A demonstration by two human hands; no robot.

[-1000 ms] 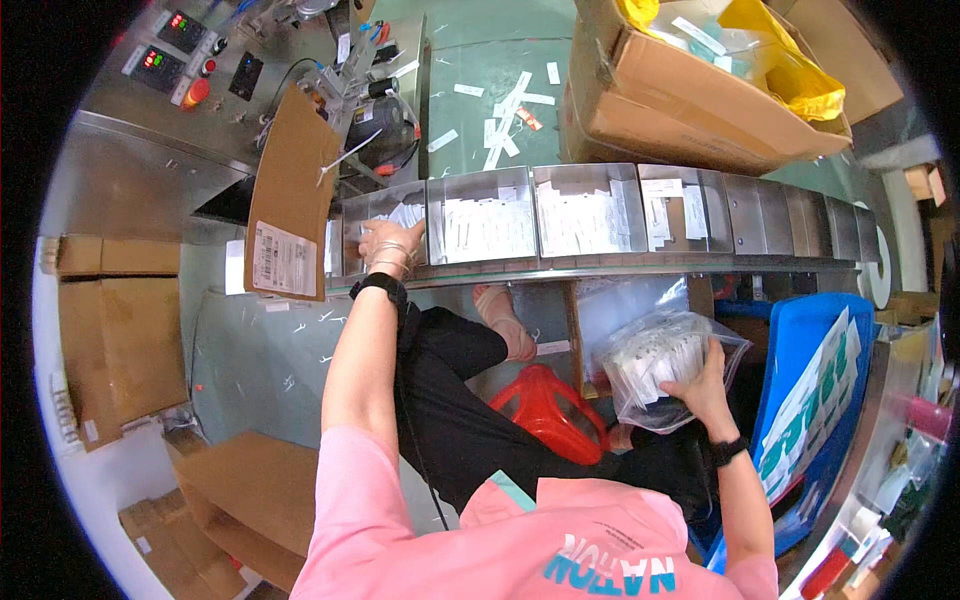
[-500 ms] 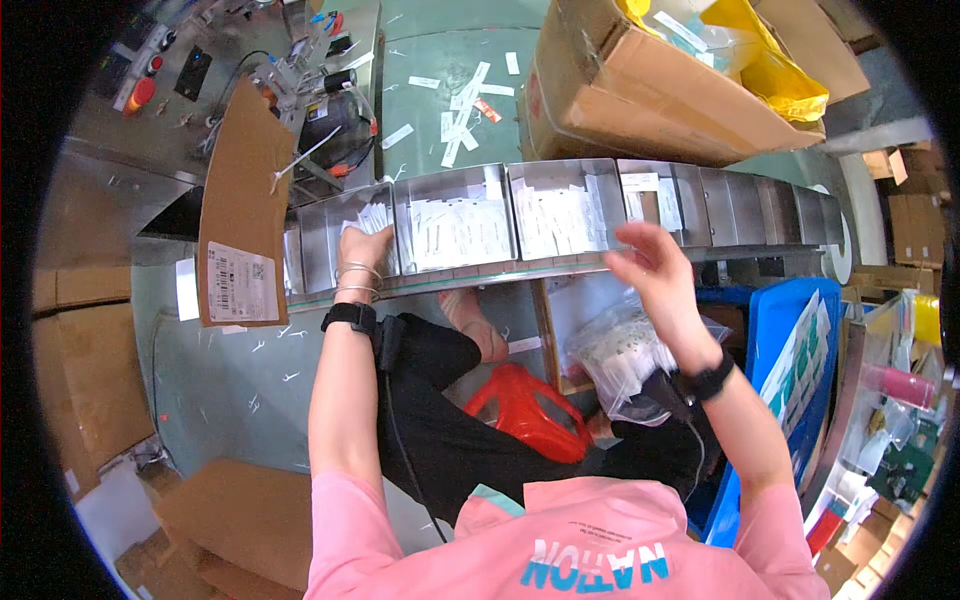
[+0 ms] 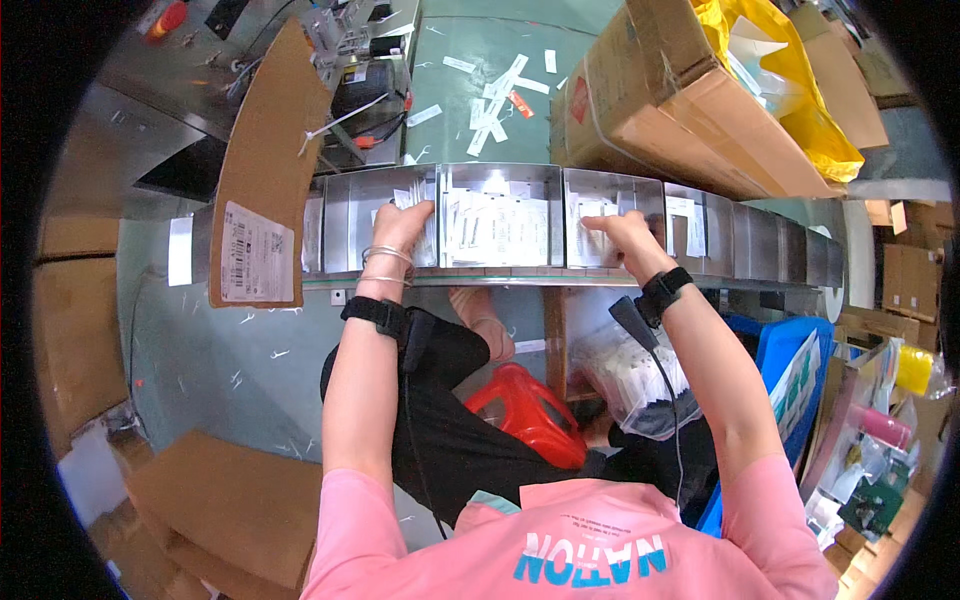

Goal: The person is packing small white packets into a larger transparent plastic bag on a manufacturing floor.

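A row of metal bins [image 3: 551, 262] crosses in front of me. My left hand [image 3: 400, 230] reaches into a bin left of the middle, its fingers closed on a bunch of narrow white packets [image 3: 424, 212] standing near that bin's right wall. The middle bin holds a layer of white packets [image 3: 497, 222] and lies between my hands. My right hand [image 3: 628, 240] dips into the bin right of it, fingers apart, over more white packets [image 3: 588, 245]. Part of those packets is hidden by this hand.
A cardboard flap [image 3: 262, 150] stands up left of the bins. Behind them, a large carton [image 3: 660, 120] holds a yellow bag [image 3: 815, 110]. White strips [image 3: 500, 100] lie scattered on the floor. Below are a red plastic stool [image 3: 530, 415], a clear bag [image 3: 640, 375] and a blue bin [image 3: 790, 350].
My right hand has come leftward and down into the bin right of the middle one. My left hand stays at the packets in its bin. The whole view has shifted somewhat.
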